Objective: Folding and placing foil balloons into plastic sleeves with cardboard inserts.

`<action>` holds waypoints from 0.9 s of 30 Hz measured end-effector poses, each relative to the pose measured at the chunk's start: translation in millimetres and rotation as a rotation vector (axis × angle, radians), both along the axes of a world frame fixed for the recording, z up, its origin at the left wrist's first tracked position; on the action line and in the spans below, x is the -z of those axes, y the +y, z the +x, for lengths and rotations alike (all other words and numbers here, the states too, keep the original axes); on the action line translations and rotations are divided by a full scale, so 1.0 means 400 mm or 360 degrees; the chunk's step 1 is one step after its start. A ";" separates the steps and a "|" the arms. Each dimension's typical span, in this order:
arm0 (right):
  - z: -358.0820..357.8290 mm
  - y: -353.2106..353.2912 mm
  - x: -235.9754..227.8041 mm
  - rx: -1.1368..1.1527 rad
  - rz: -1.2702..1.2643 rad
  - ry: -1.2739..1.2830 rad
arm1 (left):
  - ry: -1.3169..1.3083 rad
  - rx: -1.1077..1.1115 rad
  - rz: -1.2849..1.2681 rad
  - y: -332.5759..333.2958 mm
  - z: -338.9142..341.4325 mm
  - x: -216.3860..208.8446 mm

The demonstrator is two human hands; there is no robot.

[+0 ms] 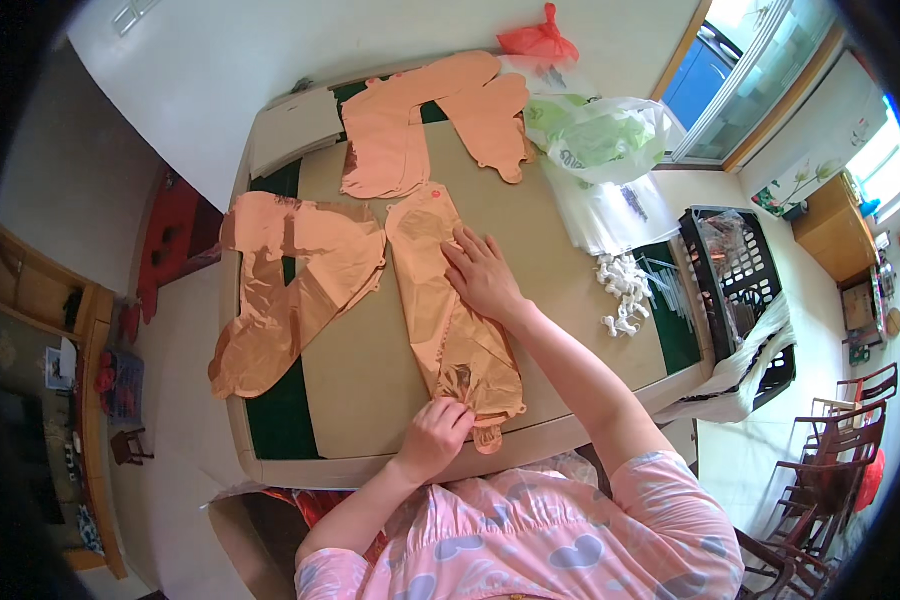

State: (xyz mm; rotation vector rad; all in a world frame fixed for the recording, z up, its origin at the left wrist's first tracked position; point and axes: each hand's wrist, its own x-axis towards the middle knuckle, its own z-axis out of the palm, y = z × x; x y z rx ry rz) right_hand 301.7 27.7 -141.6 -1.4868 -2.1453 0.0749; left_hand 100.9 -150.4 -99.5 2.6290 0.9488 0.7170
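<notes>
A deflated rose-gold foil balloon (pixel 425 290) lies lengthwise on the table, its lower end crinkled and close to the front edge. My left hand (pixel 436 438) is closed at that lower end, its fingers bent onto the foil beside a small tab. Flat on the upper part of the same balloon rests my right hand (pixel 485 275), fingers stretched out. To the left is a shiny pile of flat foil balloons (pixel 310 270), partly folded over. A further stack of foil balloons (pixel 385 150) covers the far part of the table.
Along the table's right side are clear plastic sleeves (pixel 600 215), a green-white plastic bag (pixel 610 135), small white ribbon rolls (pixel 625 290) and clear straws (pixel 670 290). A red bag (pixel 540 38) sits at the back. A black crate (pixel 735 265) stands against the right edge.
</notes>
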 end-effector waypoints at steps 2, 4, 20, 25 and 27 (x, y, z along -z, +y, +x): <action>0.000 0.000 0.000 0.0000 0.0009 -0.0003 | 0.0013 0.0016 0.0024 0.000 -0.002 -0.001; -0.001 0.000 -0.001 0.0003 0.0011 0.0004 | 0.0033 0.0037 0.0075 0.000 -0.004 -0.002; 0.003 0.005 0.003 -0.0018 0.0029 -0.0007 | -0.0403 -0.0520 -0.0145 0.060 -0.074 -0.042; -0.001 0.001 -0.009 -0.0015 0.0074 -0.0007 | -0.0187 -0.0666 -0.0152 0.263 -0.071 0.011; -0.004 -0.002 -0.010 -0.0012 0.0097 -0.0012 | -0.0180 -0.0634 -0.0186 0.326 -0.050 0.046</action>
